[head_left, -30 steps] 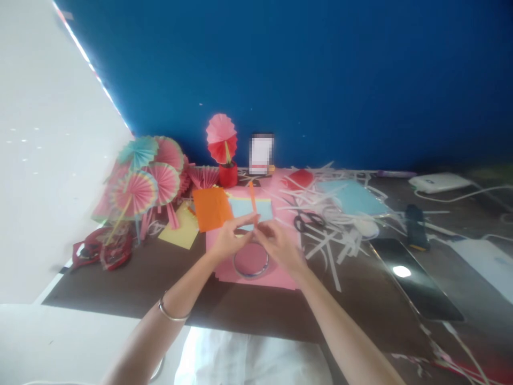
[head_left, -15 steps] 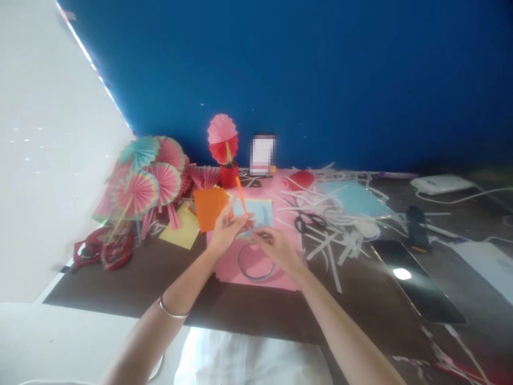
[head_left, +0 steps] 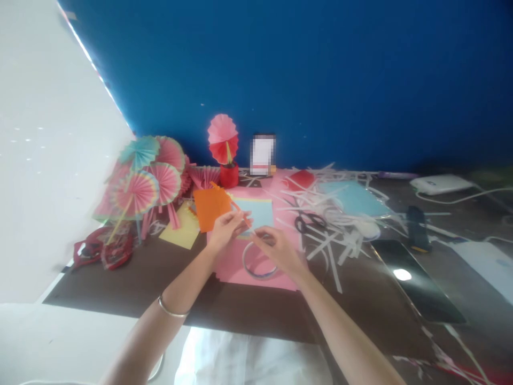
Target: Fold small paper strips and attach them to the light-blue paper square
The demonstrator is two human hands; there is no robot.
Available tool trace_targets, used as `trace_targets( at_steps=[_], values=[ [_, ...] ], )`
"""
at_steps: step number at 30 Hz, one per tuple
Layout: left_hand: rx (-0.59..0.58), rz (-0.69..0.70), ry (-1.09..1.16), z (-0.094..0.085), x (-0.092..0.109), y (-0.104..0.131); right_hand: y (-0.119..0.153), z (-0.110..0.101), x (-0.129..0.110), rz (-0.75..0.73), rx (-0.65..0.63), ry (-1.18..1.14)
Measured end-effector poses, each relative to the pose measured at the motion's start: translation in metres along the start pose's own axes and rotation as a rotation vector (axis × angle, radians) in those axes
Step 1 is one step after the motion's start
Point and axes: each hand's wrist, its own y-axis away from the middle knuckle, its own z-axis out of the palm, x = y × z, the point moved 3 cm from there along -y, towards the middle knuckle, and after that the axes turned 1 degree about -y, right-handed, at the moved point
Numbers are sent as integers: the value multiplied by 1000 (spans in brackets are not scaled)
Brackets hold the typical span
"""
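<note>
My left hand (head_left: 225, 229) pinches a narrow orange paper strip (head_left: 235, 205), whose upper end shows above the fingers. Close to its right, my right hand (head_left: 276, 247) has thumb and fingers closed at the upper rim of a thin tape ring (head_left: 245, 263). Both hands are over a stack of pink paper (head_left: 230, 270). A light blue paper square (head_left: 262, 211) lies on the stack behind the fingers. Just left of it is an orange paper sheet (head_left: 208, 211). Blur hides the fine details at the fingertips.
Folded paper fans (head_left: 134, 192) and red-handled scissors (head_left: 90, 248) lie at left. A red pot (head_left: 229, 175) bears a pink fan. To the right are black scissors (head_left: 310, 222), white paper strips (head_left: 334, 267), blue sheets (head_left: 352, 197) and a phone (head_left: 420, 283). A blue wall (head_left: 320, 80) stands behind.
The orange strip has tilted and lowered towards the left, with less of it showing above my left hand. The tape ring has shifted slightly right beneath my right hand.
</note>
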Motion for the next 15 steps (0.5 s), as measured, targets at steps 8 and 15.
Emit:
trace_targets(
  at_steps=[8,15],
  values=[
    [13,25,-33,-4,-2,-3,-1,-2,-2,34,18,26],
    [-17,14,41,-2,-4,-1,-2,-4,-5,39,49,26]
  ],
)
